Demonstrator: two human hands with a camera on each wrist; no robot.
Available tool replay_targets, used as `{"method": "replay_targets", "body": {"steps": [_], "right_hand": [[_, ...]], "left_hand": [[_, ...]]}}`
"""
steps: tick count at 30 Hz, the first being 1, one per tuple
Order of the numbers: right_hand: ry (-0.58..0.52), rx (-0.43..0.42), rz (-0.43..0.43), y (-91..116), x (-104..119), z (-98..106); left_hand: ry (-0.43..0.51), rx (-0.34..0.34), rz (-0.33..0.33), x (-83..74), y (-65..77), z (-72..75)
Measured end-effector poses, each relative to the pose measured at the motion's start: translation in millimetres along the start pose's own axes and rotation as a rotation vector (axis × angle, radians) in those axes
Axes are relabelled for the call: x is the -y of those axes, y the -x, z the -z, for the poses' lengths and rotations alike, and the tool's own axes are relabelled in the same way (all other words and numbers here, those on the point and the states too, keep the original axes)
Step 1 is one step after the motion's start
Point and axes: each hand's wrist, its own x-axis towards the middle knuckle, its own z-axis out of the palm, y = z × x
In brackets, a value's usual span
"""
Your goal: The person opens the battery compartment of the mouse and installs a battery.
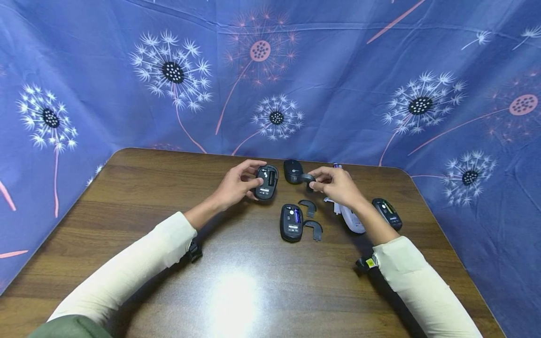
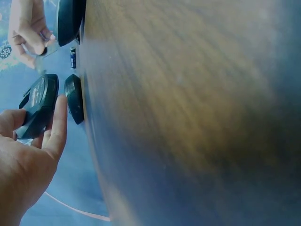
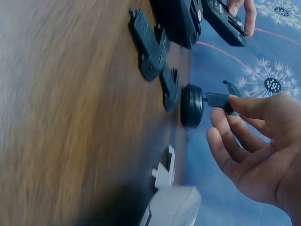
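Observation:
My left hand [image 1: 236,184] holds a black computer mouse [image 1: 267,182] above the table, its underside turned toward me and its battery bay uncovered. In the left wrist view the thumb and fingers grip that mouse [image 2: 41,103] by its sides. To the right, my right hand [image 1: 338,188] pinches a curved black battery cover [image 3: 217,100] between thumb and fingertips, off the table. Just behind the cover, another black mouse [image 1: 293,170] stands upright on the table. A mouse lying on its back [image 1: 291,223] shows a blue battery; two loose black covers [image 1: 311,209] lie beside it.
A white mouse [image 1: 354,221] and its white cover [image 1: 330,201] lie partly under my right forearm. Farther right is an upturned black mouse [image 1: 386,213] with a greenish battery. Blue batteries [image 1: 337,165] lie behind my right hand, near the patterned blue cloth [image 1: 329,94].

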Motion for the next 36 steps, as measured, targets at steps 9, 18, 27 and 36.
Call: {"method": "replay_targets", "body": {"steps": [9, 18, 27, 36], "right_hand": [[0.089, 0.098, -0.016, -1.2, -11.8, 4.5], [0.227, 0.170, 0.006, -5.4, -14.6, 1.5], [0.312, 0.210, -0.027, -4.8, -17.4, -1.0], [0.339, 0.238, -0.033, -6.4, -13.8, -3.4]], "left_hand": [[0.038, 0.004, 0.027, -0.7, 0.3, -1.2], [0.055, -0.011, 0.038, -1.8, -1.1, -0.2], [0.069, -0.011, 0.054, 3.3, -2.8, -2.3], [0.094, -0.017, 0.059, 3.5, -3.1, -0.8]]}}
